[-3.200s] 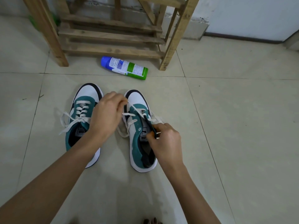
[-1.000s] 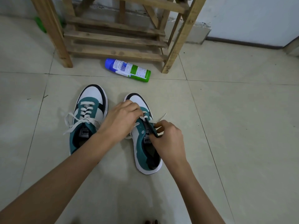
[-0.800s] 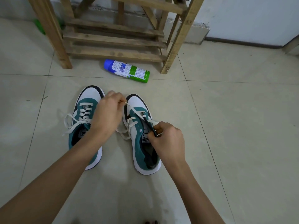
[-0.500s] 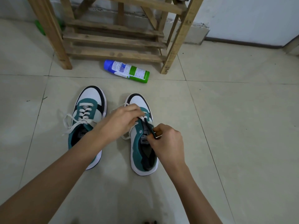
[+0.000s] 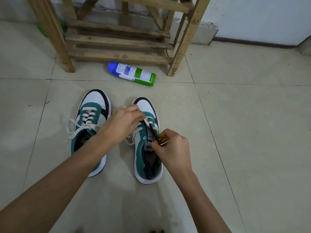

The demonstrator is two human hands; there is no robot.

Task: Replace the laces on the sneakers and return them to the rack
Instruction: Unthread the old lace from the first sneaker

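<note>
Two low sneakers stand side by side on the floor (image 5: 244, 132), toes pointing toward the rack (image 5: 117, 42), close together but not touching. Both have teal uppers with a soft, matte, suede-like look, smooth white toe caps edged in black, and thick white rubber soles. The laced sneaker (image 5: 90, 125), on the person's left, has a flat cream lace crossed up through its eyelets, with the loose ends splayed out over its side onto the tile. The half-laced sneaker (image 5: 141, 153), on the right, gapes open, showing a dark lining and a grey insole. Its lace (image 5: 137, 130) runs only through the eyelets nearest the toe and hangs slack in a loop on its left side.

The left hand (image 5: 124, 123) hovers over the front of this shoe, fingers curled together, the fingertips pinching the lace near the lowest eyelets. The right hand (image 5: 171, 147) sits at the shoe's right side, fingers curled, thumb and forefinger pinching the dark edge of the opening beside the tongue.

The floor is large, glossy, pale tiles with thin dark joints. The one rack is rough, unpainted wood, with square legs and flat slats. One round spray can (image 5: 133, 74) lies on its side just in front of it, with a blue cap, a white label and a green base. A pale wall (image 5: 260, 19) stands behind.
</note>
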